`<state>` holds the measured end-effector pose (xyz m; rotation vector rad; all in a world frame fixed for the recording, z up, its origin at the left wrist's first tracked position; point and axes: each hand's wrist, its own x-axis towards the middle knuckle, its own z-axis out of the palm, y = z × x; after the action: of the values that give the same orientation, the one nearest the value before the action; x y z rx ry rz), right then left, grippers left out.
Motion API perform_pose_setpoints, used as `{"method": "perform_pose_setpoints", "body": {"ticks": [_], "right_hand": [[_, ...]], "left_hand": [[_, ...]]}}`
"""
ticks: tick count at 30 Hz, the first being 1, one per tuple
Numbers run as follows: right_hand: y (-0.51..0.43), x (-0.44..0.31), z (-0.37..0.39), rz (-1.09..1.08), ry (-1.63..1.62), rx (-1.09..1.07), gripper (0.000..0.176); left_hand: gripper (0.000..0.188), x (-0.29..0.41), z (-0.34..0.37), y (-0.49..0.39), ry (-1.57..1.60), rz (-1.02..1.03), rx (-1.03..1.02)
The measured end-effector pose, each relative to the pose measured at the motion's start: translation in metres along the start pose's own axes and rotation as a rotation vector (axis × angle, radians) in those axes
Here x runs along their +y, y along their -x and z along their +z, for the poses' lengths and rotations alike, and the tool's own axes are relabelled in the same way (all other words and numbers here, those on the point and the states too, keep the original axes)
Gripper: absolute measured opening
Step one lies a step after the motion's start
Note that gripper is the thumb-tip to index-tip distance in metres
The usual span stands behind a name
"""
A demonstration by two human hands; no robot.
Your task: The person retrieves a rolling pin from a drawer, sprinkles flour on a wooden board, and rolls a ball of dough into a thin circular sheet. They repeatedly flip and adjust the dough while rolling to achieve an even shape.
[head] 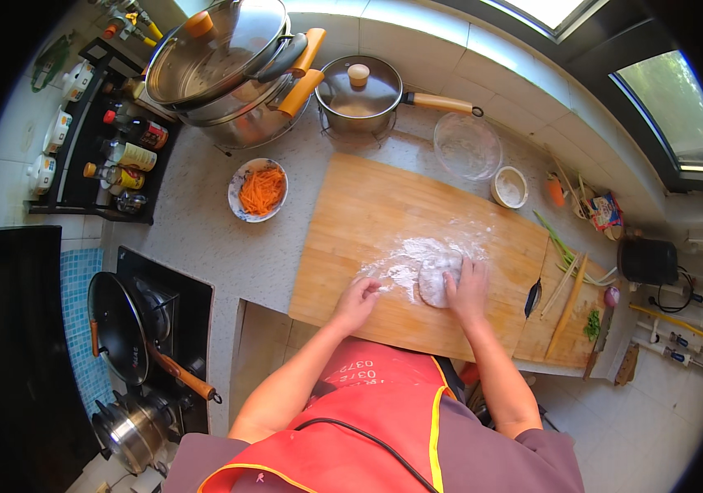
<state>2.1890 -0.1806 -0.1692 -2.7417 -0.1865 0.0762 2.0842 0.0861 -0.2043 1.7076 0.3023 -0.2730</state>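
Note:
A flattened round of floured dough [436, 280] lies on the large wooden board [351, 215], with white flour [402, 271] scattered to its left and above it. My right hand [469, 288] rests on the dough's right side, its thumb on top and the other fingers around the far right edge. To the left of the dough, my left hand [358, 302] is held near the board's front edge, fingers slightly curled and nothing visible in it. Whether it touches the board I cannot tell.
Shredded carrot fills a bowl [233, 198] left of the board. Behind stand a steamer pot [228, 120], a lidded saucepan [358, 92], a clear bowl [468, 146] and a small flour cup [509, 187]. A rolling pin [567, 307] and green onions [564, 249] lie right. A frying pan [118, 326] sits left.

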Motion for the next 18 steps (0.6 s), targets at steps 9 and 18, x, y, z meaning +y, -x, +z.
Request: {"method": "perform_pose_setpoints", "body": {"ticks": [9,18], "right_hand": [[-0.02,-0.036,-0.017,-0.069,-0.415,-0.483,0.032],[0.001,-0.004,0.017,0.129,-0.349,-0.246,0.044]], "left_hand": [[0.018,-0.004,-0.002,-0.001,0.044,-0.019,-0.024],[0.019,-0.004,-0.004,0.0,0.054,-0.038,-0.029]]}}
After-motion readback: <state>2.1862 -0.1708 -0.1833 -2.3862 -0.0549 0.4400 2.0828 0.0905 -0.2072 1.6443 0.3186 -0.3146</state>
